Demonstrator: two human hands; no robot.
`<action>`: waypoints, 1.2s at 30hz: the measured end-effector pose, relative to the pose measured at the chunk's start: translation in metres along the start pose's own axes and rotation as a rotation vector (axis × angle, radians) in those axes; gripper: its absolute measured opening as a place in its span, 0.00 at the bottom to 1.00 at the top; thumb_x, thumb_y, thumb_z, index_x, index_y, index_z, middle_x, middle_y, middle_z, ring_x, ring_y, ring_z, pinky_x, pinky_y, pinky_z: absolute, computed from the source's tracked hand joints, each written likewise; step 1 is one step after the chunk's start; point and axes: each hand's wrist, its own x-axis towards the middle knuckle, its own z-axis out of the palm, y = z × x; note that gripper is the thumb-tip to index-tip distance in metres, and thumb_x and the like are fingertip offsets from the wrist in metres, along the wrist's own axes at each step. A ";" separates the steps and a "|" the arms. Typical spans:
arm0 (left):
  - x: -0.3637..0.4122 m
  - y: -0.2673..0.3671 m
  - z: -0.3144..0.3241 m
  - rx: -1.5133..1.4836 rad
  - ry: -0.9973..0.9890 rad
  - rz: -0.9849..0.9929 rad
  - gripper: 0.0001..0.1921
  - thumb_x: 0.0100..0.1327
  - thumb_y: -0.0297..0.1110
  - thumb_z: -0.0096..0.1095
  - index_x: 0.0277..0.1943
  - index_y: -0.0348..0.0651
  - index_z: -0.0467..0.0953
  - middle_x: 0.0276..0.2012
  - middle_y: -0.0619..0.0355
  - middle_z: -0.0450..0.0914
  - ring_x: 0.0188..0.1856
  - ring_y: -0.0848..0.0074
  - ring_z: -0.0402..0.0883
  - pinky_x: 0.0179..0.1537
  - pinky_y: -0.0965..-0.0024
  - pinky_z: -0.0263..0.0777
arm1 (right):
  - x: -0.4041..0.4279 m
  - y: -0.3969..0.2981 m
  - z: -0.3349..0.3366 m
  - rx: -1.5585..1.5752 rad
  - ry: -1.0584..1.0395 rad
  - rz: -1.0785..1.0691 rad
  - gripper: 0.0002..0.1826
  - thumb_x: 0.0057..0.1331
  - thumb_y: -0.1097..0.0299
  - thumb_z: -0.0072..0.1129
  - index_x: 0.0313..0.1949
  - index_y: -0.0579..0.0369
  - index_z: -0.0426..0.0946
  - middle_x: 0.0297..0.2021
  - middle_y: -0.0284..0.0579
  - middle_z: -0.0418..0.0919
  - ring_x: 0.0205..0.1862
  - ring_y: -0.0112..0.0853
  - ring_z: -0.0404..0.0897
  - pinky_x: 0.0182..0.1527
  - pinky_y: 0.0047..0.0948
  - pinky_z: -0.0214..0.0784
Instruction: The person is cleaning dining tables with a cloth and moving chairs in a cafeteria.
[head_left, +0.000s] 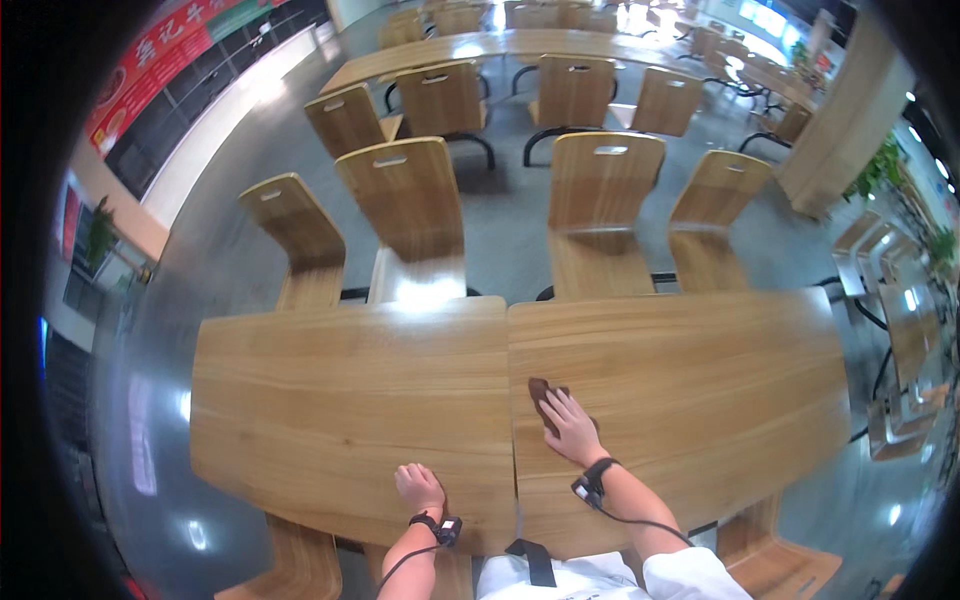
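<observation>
My right hand lies over a dark brown cloth, pressing it against the right wood-grain tabletop. Parts of the cloth show past the fingertips and beside the palm; the rest is hidden under the hand. My left hand rests near the front edge of the left wood-grain tabletop. Its fingers are curled in, and nothing shows in them. Each wrist wears a black strap with a small cabled device.
A narrow seam parts the two tabletops. Bentwood chairs face me across the far edge, among them one chair; others flank me, such as a chair at right. More tables and chairs, a pillar and a counter stand beyond.
</observation>
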 end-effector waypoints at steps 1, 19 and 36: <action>-0.002 0.000 0.002 0.008 0.016 -0.017 0.07 0.61 0.30 0.50 0.29 0.38 0.66 0.31 0.48 0.67 0.36 0.54 0.68 0.36 0.54 0.62 | -0.021 0.000 -0.012 -0.025 -0.003 0.063 0.28 0.53 0.66 0.57 0.56 0.57 0.70 0.60 0.53 0.66 0.63 0.47 0.63 0.65 0.44 0.55; 0.006 0.001 0.006 -0.001 0.043 0.032 0.08 0.61 0.33 0.51 0.28 0.39 0.67 0.31 0.49 0.69 0.36 0.56 0.70 0.37 0.54 0.64 | -0.179 -0.068 0.014 -0.290 0.221 0.723 0.34 0.59 0.60 0.54 0.63 0.61 0.59 0.65 0.58 0.56 0.68 0.53 0.51 0.69 0.50 0.42; -0.002 -0.008 -0.002 0.089 -0.085 0.136 0.07 0.59 0.30 0.52 0.29 0.38 0.66 0.33 0.47 0.68 0.39 0.53 0.69 0.40 0.53 0.65 | -0.185 -0.044 -0.034 -0.145 0.070 0.386 0.30 0.50 0.63 0.58 0.55 0.54 0.71 0.59 0.51 0.67 0.63 0.46 0.64 0.64 0.47 0.55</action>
